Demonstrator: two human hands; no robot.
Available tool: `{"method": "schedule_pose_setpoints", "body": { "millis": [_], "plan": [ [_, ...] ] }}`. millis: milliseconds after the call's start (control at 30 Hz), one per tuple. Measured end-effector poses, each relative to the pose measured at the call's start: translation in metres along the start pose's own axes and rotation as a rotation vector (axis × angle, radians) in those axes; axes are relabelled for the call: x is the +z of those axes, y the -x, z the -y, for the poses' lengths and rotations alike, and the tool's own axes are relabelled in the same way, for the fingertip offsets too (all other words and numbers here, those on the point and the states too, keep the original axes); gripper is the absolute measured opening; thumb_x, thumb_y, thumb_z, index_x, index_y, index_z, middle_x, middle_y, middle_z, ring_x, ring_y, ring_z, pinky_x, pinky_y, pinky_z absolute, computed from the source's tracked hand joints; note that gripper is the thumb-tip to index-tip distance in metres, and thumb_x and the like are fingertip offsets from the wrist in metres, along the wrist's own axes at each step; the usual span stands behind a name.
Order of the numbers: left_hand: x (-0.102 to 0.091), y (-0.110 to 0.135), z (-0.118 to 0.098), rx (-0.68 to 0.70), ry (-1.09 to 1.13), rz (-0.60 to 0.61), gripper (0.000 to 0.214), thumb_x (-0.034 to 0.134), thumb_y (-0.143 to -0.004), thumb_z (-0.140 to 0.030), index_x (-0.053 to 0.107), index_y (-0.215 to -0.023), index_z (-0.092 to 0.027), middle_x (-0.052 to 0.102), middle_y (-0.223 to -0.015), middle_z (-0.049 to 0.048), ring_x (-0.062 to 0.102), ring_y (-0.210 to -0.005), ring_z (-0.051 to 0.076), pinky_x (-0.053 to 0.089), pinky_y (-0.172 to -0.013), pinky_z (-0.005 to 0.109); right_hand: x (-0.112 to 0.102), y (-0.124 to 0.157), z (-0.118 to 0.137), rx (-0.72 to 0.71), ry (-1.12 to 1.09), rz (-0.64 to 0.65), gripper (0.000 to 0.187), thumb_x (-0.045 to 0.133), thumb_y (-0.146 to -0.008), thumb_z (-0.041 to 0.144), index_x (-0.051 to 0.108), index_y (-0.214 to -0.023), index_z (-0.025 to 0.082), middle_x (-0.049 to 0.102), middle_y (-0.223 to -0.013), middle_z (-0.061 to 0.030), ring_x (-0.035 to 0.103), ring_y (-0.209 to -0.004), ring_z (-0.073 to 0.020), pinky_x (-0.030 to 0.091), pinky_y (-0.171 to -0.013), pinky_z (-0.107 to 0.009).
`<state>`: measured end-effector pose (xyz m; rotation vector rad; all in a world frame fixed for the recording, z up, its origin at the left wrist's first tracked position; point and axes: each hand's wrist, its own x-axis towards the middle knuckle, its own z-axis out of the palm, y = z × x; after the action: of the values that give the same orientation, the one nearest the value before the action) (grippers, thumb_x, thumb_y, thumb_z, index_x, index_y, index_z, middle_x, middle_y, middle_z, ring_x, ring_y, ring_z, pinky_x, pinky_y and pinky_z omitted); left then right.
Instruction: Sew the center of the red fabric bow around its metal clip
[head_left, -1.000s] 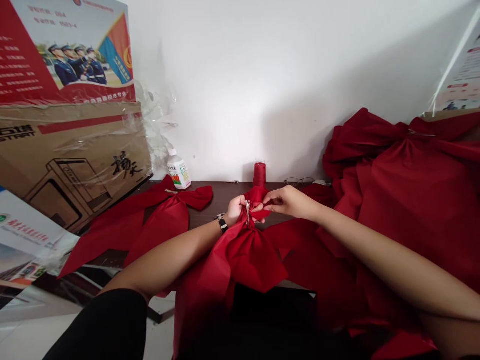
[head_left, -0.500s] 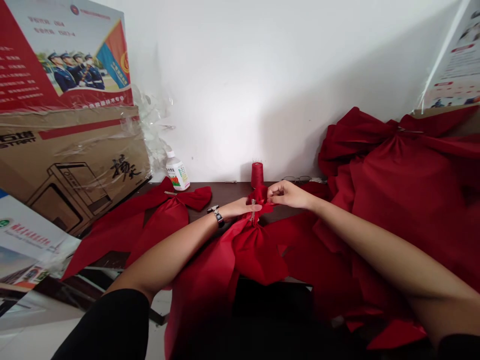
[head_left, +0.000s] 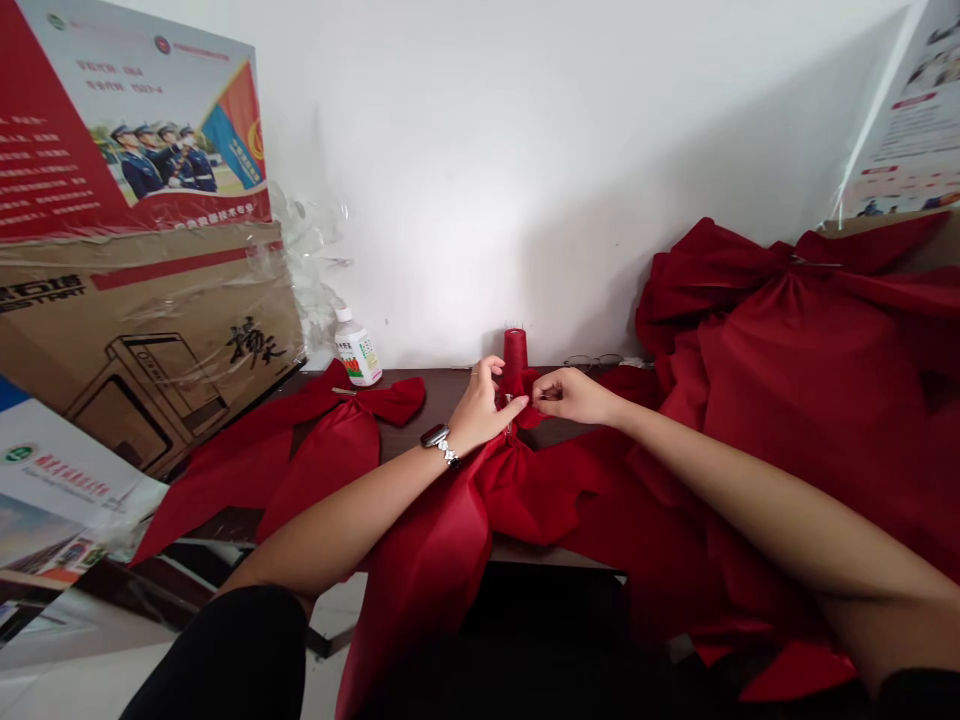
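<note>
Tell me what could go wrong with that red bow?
The thin metal piece at the bow's knot might prick the left hand or right hand. The bow also hangs over the table edge, so it could perhaps slide off.

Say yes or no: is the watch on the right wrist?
No, the metal-link wristwatch sits just behind the left hand, while the wrist behind the right hand is bare.
</note>
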<state>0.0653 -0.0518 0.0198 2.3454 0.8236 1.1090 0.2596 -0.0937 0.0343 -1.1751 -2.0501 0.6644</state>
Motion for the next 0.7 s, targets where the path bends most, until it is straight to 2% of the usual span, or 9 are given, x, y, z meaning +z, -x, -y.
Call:
{"method": "schedule_pose_setpoints", "body": {
  "millis": [67,133,200,267,367,467,567,700],
  "plan": [
    [0.0,-0.003,0.006,-0.072,0.126,0.073,0.049,0.06,-0.078,-0.026,0.032,-0.117,-0.019,0.051,-0.108,0.0086,0.058,-0.082,0.015,0.048,-0.08,0.032,-0.003,-0.001,-0.002,0.016,-0.033,0.021,0.017,0.055,-0.071,0.028,0.056,-0.065,0.013,0.052,-0.058,0.0022,0.041,-0.052,-0.007,0.032,-0.053,-0.021],
    [0.001,-0.007,0.013,-0.124,0.242,0.171,0.045,0.059,-0.074,-0.017,0.035,-0.112,-0.021,0.05,-0.107,0.0053,0.057,-0.077,0.011,0.048,-0.074,0.027,-0.004,-0.002,-0.004,0.031,-0.06,0.043,0.019,0.056,-0.071,0.03,0.058,-0.066,0.012,0.055,-0.059,0.001,0.043,-0.053,-0.0075,0.034,-0.053,-0.021],
    [0.003,-0.01,0.02,-0.115,0.292,0.273,0.036,0.055,-0.071,-0.01,0.044,-0.103,-0.02,0.05,-0.109,0.0049,0.058,-0.084,0.012,0.049,-0.077,0.026,-0.002,-0.002,-0.007,0.04,-0.079,0.059,0.02,0.057,-0.071,0.031,0.06,-0.066,0.012,0.056,-0.059,0.0006,0.044,-0.053,-0.0077,0.034,-0.053,-0.021],
    [0.007,-0.012,0.025,-0.06,0.262,0.339,0.029,0.051,-0.068,-0.005,0.054,-0.093,-0.018,0.052,-0.107,0.0055,0.056,-0.097,0.016,0.048,-0.087,0.03,0.0,-0.003,-0.011,0.047,-0.087,0.051,0.021,0.059,-0.071,0.032,0.062,-0.066,0.011,0.056,-0.058,0.0008,0.043,-0.052,-0.0075,0.034,-0.052,-0.021],
    [0.013,-0.011,0.026,-0.016,0.125,0.29,0.028,0.055,-0.063,-0.003,0.063,-0.086,-0.018,0.053,-0.109,0.0081,0.049,-0.111,0.024,0.04,-0.102,0.04,0.005,-0.004,-0.019,0.051,-0.088,-0.008,0.022,0.061,-0.071,0.033,0.064,-0.068,0.011,0.056,-0.058,0.001,0.042,-0.051,-0.0074,0.033,-0.052,-0.022],
    [0.017,-0.008,0.02,0.037,-0.021,0.177,0.033,0.06,-0.059,-0.003,0.066,-0.087,-0.019,0.052,-0.11,0.0098,0.046,-0.112,0.029,0.035,-0.105,0.044,0.008,-0.006,-0.023,0.046,-0.1,-0.075,0.023,0.063,-0.072,0.035,0.066,-0.07,0.012,0.061,-0.063,-0.0014,0.048,-0.056,-0.0093,0.038,-0.057,-0.023],
    [0.018,-0.004,0.011,0.058,0.022,0.18,0.037,0.057,-0.058,-0.001,0.066,-0.089,-0.019,0.057,-0.101,0.0086,0.05,-0.103,0.026,0.038,-0.1,0.039,0.009,-0.005,-0.017,0.042,-0.139,-0.1,0.026,0.063,-0.072,0.038,0.067,-0.072,0.012,0.065,-0.07,-0.0037,0.055,-0.062,-0.0115,0.042,-0.062,-0.024],
    [0.019,-0.003,0.01,-0.091,0.14,0.259,0.03,0.054,-0.06,0.001,0.067,-0.08,-0.017,0.062,-0.08,0.0036,0.054,-0.076,0.017,0.042,-0.082,0.03,0.005,-0.004,-0.007,0.063,-0.193,-0.089,0.03,0.063,-0.073,0.042,0.065,-0.072,0.012,0.065,-0.069,-0.0032,0.053,-0.058,-0.0097,0.04,-0.057,-0.023]
  ]
}}
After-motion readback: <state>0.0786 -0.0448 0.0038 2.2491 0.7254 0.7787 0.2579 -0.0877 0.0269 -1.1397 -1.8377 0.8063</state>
